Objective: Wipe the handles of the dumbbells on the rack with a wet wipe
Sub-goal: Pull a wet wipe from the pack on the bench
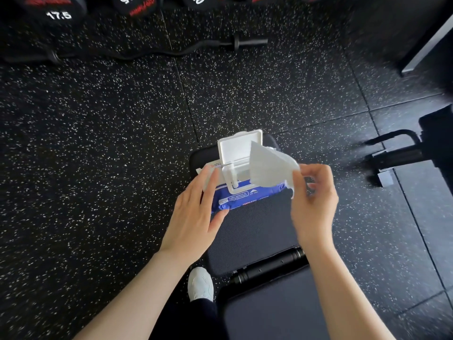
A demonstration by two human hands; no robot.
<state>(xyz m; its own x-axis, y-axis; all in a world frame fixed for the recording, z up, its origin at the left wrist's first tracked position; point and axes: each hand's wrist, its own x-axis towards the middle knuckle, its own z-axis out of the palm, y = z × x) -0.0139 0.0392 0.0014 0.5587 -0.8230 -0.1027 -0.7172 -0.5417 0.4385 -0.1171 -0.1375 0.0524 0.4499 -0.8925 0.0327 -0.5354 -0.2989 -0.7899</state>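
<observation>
Along the top edge of the speckled floor (98, 143), from the left: dumbbells (58, 11) marked 17.5 and 20, with a curl bar (235, 42) lying just before them. On the far end of the bench pad (257, 229): blue wipe pack (245, 196), white lid (239, 148) flipped up. Left hand (196, 212) flat on the pack's left end, fingers straight. Rising from the opening and hiding part of the lid: wet wipe (269, 165), pinched at its right corner by the right hand (313, 197). Far right, a black bench frame (397, 153).

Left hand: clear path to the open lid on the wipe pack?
Probably yes. The left hand rests on the wipe pack beside the open lid, nothing between them; the wipe pinched by the right hand covers only the lid's right edge.
</observation>
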